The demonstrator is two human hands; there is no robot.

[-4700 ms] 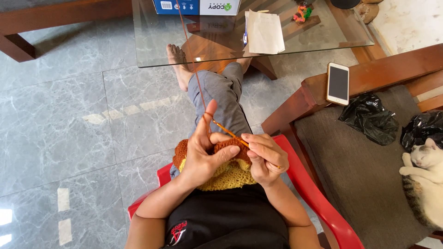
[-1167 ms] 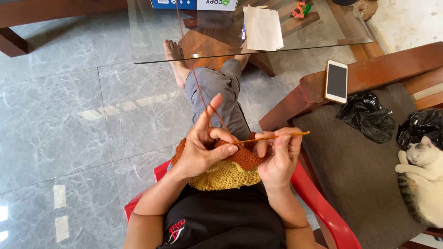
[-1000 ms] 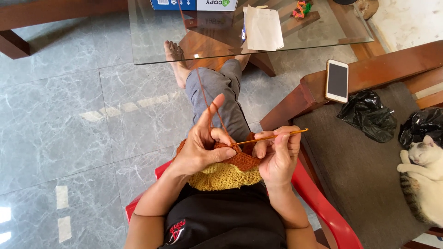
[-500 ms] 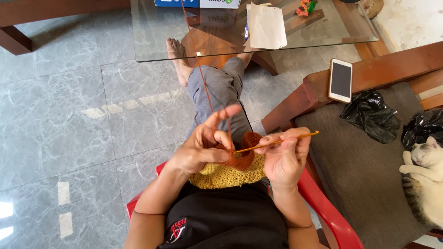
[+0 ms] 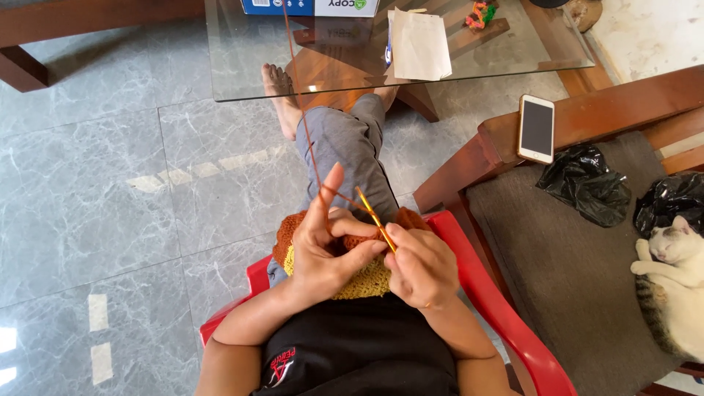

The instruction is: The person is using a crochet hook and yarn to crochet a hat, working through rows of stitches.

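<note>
Home living room: grey marble-tile floor (image 5: pixel 110 191), glass-top coffee table (image 5: pixel 249 66) on a wooden base at the far side, wooden sofa with brown cushion (image 5: pixel 572 271) on the right, a cat (image 5: pixel 678 293) sleeping on it, red plastic chair (image 5: pixel 506 323) near.

1. A phone (image 5: pixel 537 128) lies on the wooden armrest (image 5: pixel 587 117).
2. Two black bags (image 5: pixel 584 183) and a cat (image 5: pixel 671 293) share the cushion.
3. Paper (image 5: pixel 419 45) sits near the glass table's (image 5: pixel 242 66) front edge.
</note>
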